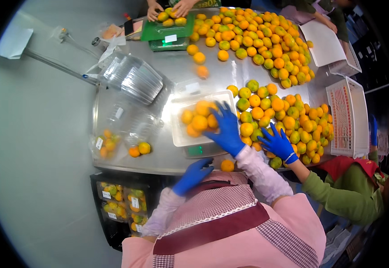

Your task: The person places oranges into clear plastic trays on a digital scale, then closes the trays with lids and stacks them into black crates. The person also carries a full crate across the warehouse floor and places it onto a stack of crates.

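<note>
A white tray (177,134) holding several orange mandarins (199,123) sits on a digital scale (196,150) with a green-lit display. My right hand (226,129), in a blue glove, reaches over the tray's right side with fingers spread. One mandarin lies between its thumb and fingers; whether it is gripped cannot be told. My left hand (194,176), also blue-gloved, hovers by the table's front edge before my apron, with nothing visible in it. A single mandarin (227,165) rests on the steel table (167,160) between my right forearm and left hand.
Loose mandarins (291,117) spread rightward, where a co-worker's gloved hand (278,142) reaches in. Stacked clear plastic boxes (134,78) stand left. Below is a black crate (105,214) of packed fruit. Across the table, another person's hands (181,7) touch fruit above a green scale (169,43).
</note>
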Available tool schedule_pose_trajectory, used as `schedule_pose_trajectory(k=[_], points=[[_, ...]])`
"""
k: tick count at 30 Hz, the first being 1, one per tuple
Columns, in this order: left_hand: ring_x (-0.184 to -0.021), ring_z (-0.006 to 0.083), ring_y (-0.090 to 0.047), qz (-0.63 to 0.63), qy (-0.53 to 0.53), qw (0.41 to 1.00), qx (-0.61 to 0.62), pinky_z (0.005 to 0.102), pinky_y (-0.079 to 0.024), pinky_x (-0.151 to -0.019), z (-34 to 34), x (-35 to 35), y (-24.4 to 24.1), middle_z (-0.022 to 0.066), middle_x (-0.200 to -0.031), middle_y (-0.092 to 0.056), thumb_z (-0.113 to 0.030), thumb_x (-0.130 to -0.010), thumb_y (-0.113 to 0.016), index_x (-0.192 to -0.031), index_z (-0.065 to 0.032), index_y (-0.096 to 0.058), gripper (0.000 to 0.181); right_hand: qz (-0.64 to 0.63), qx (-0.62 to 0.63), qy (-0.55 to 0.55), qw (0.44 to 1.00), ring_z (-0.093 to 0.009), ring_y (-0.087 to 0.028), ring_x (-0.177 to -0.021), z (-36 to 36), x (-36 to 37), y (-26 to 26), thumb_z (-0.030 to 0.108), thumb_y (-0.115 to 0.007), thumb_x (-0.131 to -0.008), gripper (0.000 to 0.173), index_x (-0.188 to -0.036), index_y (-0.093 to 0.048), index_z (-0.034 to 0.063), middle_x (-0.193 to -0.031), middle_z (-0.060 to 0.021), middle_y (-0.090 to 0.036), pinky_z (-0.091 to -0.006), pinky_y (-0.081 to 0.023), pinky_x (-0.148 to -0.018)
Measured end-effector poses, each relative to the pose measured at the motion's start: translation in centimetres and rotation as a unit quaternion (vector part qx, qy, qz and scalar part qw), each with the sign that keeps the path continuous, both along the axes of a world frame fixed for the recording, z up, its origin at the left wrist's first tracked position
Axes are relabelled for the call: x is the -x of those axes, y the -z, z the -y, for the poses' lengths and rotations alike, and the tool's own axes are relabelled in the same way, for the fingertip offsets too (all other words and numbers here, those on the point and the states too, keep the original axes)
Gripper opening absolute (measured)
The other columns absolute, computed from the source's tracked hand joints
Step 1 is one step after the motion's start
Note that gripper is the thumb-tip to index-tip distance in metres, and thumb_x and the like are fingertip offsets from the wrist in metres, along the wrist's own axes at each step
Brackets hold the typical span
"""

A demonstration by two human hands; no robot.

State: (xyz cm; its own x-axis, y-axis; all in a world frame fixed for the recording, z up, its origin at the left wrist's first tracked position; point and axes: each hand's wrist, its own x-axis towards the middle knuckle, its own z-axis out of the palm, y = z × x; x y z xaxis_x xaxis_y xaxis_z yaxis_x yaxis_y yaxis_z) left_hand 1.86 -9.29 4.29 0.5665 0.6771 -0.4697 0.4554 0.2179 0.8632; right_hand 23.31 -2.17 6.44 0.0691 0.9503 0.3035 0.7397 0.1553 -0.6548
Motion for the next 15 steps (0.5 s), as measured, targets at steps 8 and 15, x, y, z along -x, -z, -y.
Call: schedule_pose_trajectory(k=[8,15], points=[[-0.104,0.0222,-0.064,0.074,-0.251,0.963,0.07,0.0346,-0.05,-0.09,-1.1,7.2,0.9,0.0132,-0.112,-0.068,-0.016,-0.094,-0.059,-0.128,0.0022,-0.059,0.039,0.039,0.025,0.236,0.971,-0.04,-0.046,-0.129,9.3,-9.3,4.2,0.015,-0.076,-0.077,0.062,-0.133,-0.053,0.0025,-0.138,-0.02,-0.051,-0.0467,-0.038,-0.107],[-0.104,0.0154,-0.064,0.076,-0.32,0.942,0.073,0.0314,-0.044,-0.095,-4.0,7.0,0.6,0.0063,-0.115,-0.068,-0.027,-0.098,-0.054,-0.133,-0.0053,-0.058,0.042,0.129,0.101,0.195,0.967,-0.042,-0.041,-0.132,11.4,-6.8,6.8,0.024,-0.078,-0.073,0.076,-0.141,-0.047,0.0104,-0.144,-0.0185,-0.045,-0.0514,-0.037,-0.107]])
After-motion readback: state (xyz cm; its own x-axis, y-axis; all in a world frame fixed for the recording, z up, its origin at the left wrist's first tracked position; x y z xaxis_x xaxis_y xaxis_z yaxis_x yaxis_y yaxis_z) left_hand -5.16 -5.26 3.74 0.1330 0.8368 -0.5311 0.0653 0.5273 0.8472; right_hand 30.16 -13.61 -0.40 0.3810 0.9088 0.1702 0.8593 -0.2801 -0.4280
